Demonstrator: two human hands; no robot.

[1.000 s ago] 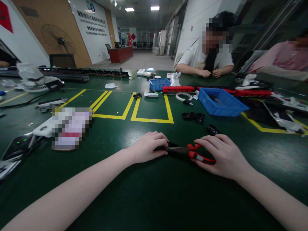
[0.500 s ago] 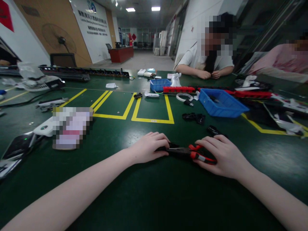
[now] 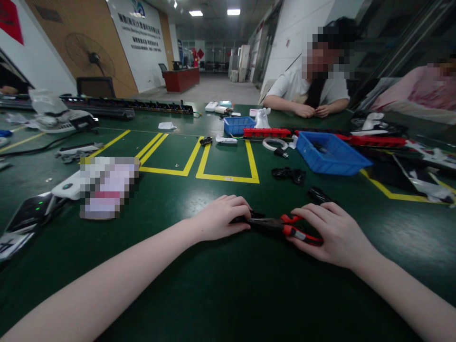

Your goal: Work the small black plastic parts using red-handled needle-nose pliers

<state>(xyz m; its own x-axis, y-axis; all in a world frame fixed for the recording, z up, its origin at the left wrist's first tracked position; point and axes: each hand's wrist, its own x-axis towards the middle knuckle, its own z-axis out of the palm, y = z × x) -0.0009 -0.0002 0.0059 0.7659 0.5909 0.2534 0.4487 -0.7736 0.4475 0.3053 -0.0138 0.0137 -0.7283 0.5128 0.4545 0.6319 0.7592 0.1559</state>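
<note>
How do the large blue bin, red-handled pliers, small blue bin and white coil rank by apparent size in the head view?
1. Large blue bin
2. Red-handled pliers, nearest the camera, so true size unsure
3. Small blue bin
4. White coil

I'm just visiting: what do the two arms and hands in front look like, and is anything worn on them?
They are a person's, with no cables or machine parts. The left hand and right hand wear no gloves, and no rings show. The left forearm and right forearm show no sleeve, watch or bracelet. Any sleeves higher up are out of view.
</note>
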